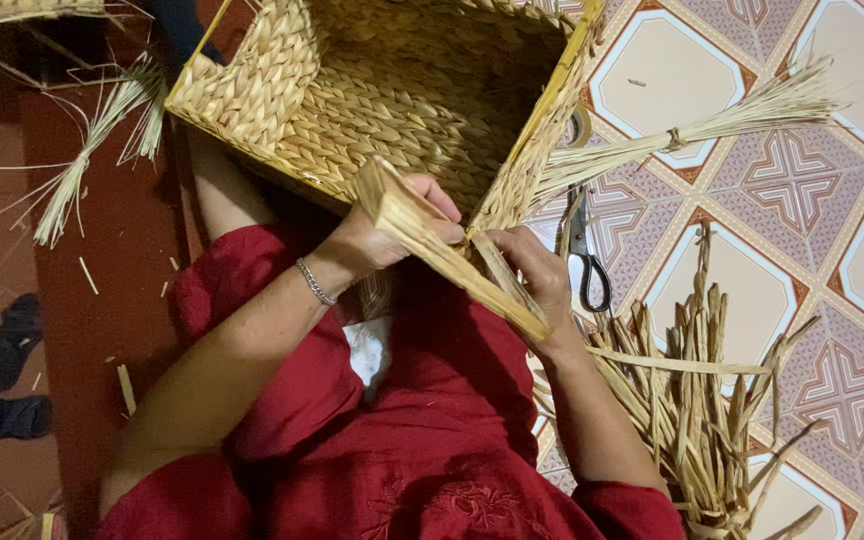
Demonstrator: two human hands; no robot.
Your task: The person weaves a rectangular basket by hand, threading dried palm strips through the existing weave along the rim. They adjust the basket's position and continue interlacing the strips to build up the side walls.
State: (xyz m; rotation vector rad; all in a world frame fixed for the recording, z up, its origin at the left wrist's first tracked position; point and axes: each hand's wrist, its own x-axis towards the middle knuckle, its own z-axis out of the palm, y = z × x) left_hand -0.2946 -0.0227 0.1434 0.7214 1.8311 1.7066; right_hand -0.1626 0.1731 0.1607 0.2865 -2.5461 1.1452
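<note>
A large square woven straw basket point(352, 90) rests tilted on my lap, its open side facing me. My left hand point(392, 225), with a silver bracelet at the wrist, grips a flat folded straw strand point(432, 245) at the basket's near corner. My right hand point(537, 270) pinches the same strand lower down, right against the basket's rim. The strand runs diagonally down to the right between both hands. I wear red clothing.
Black-handled scissors point(584, 262) lie on the patterned tile floor point(832, 260) to the right. A pile of dried straw strands point(692, 410) sits at lower right, a tied bundle point(692, 130) at upper right. More loose straw point(92, 150) and dark sandals point(7, 340) lie left.
</note>
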